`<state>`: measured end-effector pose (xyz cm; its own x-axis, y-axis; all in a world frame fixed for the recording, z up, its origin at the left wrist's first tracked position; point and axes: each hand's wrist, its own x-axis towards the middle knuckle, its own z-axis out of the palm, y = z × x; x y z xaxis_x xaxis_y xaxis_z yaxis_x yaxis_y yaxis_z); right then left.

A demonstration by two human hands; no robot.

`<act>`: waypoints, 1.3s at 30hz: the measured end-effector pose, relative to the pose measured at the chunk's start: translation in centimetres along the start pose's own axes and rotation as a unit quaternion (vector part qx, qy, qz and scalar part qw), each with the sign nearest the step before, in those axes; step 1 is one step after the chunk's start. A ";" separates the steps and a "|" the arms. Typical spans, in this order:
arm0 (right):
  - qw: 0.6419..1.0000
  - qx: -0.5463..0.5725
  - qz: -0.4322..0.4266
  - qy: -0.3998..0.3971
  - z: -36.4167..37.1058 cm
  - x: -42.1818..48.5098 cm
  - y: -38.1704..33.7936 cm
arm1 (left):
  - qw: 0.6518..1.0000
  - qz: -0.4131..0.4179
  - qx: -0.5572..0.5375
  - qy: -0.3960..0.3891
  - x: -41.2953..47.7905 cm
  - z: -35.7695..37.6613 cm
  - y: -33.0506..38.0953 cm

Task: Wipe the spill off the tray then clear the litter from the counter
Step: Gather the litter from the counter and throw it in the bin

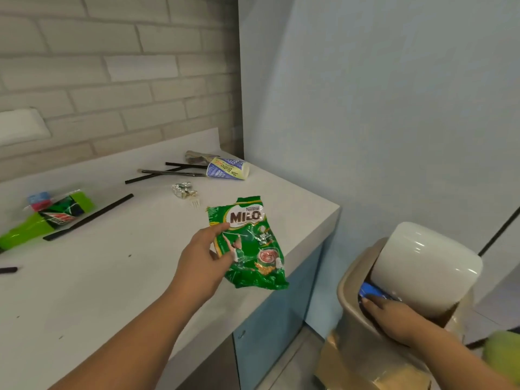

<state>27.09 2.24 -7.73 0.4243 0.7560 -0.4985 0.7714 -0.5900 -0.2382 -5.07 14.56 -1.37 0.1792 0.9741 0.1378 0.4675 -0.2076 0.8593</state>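
Nearest the lens, the left forearm crosses the white worktop (112, 277) and ends in the left grip (202, 266), which pinches a crumpled green Milo packet (250, 249) by its left edge, thumb on the printed face. The packet is held just above the worktop's right-hand corner, top end torn open, print facing the camera. The right grip (394, 313) lies over the rim of a tan bin (346, 291) standing beside the worktop, below its level. Its fingers (368, 301) touch a blue item (371, 291) in the bin's mouth, under a tilted white swing lid (422, 266). Whether that grip grasps the blue item or only presses on it cannot be told. The bin rests on a cardboard box (365, 370). Further litter lies on the worktop: a printed paper cup (228, 170) on its side near the back corner, black straws (168, 173) just left of it, a foil ball (183, 190) with a small white fork (195, 202) touching it, a long black strip (90, 216), and a green drink bottle (45, 220) lying flat at the left, beside a clear bag (39, 198) of pink and blue pieces. A blurred yellow-green object (503, 356) shows at the lower right edge.
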 end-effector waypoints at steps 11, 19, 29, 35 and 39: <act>0.991 0.116 -0.024 0.068 -4.3 -1.1 0.8 | 0.981 0.125 0.024 -0.150 -2.2 9.6 4.5; 0.889 0.425 -0.129 0.109 -9.0 -3.6 2.2 | 0.959 0.148 -0.014 -0.240 -2.9 15.7 7.0; 0.938 0.177 -0.120 0.271 -8.6 -3.9 4.3 | 0.928 0.140 0.068 -0.338 -3.0 18.0 7.0; 0.979 -0.098 -0.076 0.161 -5.7 -2.7 3.2 | 0.941 0.095 0.073 -0.318 -2.7 16.3 5.1; 0.982 -0.127 -0.069 0.124 -4.1 -1.3 1.9 | 0.945 0.073 0.071 -0.311 -3.1 15.0 4.4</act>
<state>29.95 1.30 -4.17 0.3855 0.8879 -0.2509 0.9095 -0.4115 -0.0590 9.44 9.32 -5.45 0.7037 0.7029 -0.1040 0.5021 -0.3883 0.7728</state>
